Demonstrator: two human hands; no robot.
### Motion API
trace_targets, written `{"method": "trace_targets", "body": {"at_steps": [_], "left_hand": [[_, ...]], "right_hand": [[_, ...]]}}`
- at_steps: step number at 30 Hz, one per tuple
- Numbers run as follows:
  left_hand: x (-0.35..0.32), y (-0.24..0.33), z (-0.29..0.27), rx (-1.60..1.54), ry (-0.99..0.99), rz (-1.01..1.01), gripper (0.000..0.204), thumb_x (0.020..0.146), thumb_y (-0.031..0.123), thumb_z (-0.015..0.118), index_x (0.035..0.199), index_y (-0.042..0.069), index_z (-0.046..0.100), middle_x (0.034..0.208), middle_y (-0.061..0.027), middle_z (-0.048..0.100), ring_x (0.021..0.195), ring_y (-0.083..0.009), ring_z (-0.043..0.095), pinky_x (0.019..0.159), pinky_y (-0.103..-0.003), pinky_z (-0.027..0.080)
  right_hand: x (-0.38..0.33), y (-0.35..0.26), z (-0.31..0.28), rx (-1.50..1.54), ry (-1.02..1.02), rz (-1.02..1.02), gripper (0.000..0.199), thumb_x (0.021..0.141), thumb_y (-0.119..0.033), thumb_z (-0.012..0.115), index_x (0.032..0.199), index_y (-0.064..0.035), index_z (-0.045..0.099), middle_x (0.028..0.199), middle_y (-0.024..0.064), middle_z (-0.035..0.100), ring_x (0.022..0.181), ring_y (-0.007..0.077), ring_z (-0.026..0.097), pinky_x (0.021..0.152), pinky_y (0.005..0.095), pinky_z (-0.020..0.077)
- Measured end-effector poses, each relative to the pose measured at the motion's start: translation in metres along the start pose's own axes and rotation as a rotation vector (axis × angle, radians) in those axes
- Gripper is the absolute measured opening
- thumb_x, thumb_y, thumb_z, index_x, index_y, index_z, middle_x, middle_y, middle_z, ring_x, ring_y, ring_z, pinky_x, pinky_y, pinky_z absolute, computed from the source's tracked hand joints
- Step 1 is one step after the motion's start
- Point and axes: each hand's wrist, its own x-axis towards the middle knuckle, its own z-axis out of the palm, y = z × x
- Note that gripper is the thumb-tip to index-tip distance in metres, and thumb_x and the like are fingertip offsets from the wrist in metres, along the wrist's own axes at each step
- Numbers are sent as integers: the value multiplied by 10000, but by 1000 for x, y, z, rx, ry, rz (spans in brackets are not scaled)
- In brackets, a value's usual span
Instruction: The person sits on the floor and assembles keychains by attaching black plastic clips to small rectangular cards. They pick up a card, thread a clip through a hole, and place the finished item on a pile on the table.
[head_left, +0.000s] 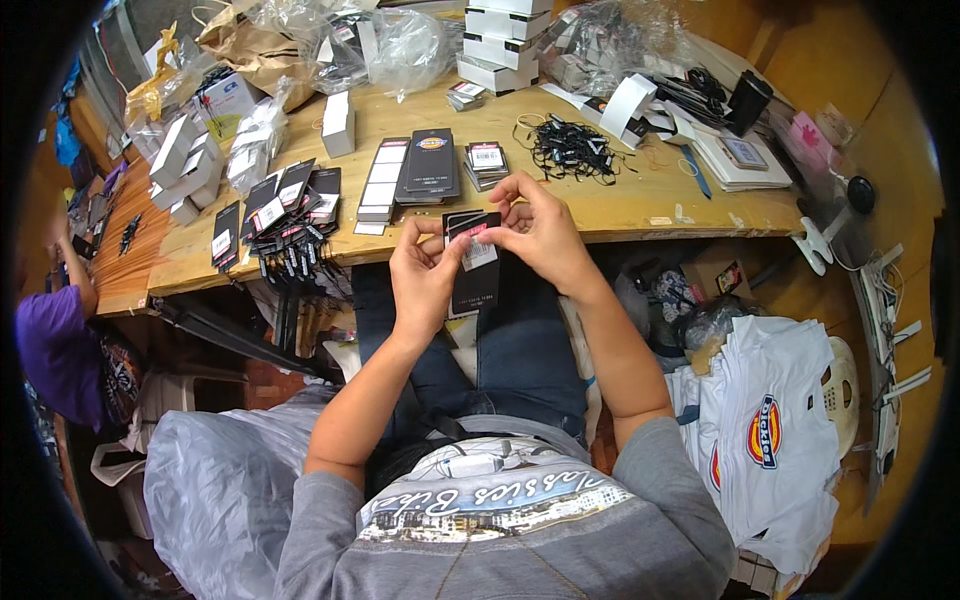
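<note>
In front of my lap, at the table's near edge, I hold black hang tags (477, 288) upright between both hands. A small tag with a white barcode label (479, 252) lies against their face. My left hand (420, 275) pinches the left side with thumb and fingers. The thumb of my right hand (545, 238) presses near the top edge, its fingers curled behind. Just beyond lie a stack of large black tags (432, 165), a stack of white-labelled cards (382, 185) and small barcode tags (486, 160). A heap of black tag strings (572, 150) is to the right.
Strung black tags (295, 205) overhang the table's left front edge. White boxes (500, 45) and plastic bags (410, 50) stand at the back. A phone (743, 152) rests on papers at right. White T-shirts (765, 430) lie lower right; a person in purple (60, 345) is at left.
</note>
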Motion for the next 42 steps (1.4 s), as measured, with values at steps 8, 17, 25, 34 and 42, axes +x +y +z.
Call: {"method": "trace_targets", "body": {"at_steps": [8,17,25,34,42], "left_hand": [[-3,10,3,-103,-39,-129,171,758,2,542,897,-21,444,784,-113,596,660,-97,565,584,-189,459],[-6,6,-1,-62,-56,-156,185,758,8,541,925,-45,481,796,-91,593,685,-83,554,616,-186,449],[-8,10,2,-89,-73,-182,172,751,28,552,903,-27,492,790,-78,597,695,-84,553,652,-193,433],[-10,9,1,-88,-114,-169,183,759,-2,530,931,-47,485,828,-101,590,734,-102,563,659,-208,462],[-10,11,2,-82,-137,-182,179,758,8,539,922,-47,494,832,-96,586,738,-102,558,670,-208,456]], "right_hand": [[73,69,-133,-881,579,401,181,698,-226,595,771,-64,626,755,118,601,712,251,576,638,337,430],[110,110,-172,-728,304,487,217,648,-189,674,619,-1,570,516,40,517,385,102,395,384,249,322],[102,93,-171,-508,247,515,163,651,-110,669,642,-18,534,532,20,502,416,86,408,349,232,280],[119,53,-171,-762,289,175,97,687,-114,605,682,-18,589,583,47,568,493,110,515,479,241,406],[117,16,-169,127,387,116,116,757,-161,550,736,-47,563,689,28,566,608,108,522,569,237,413]]}}
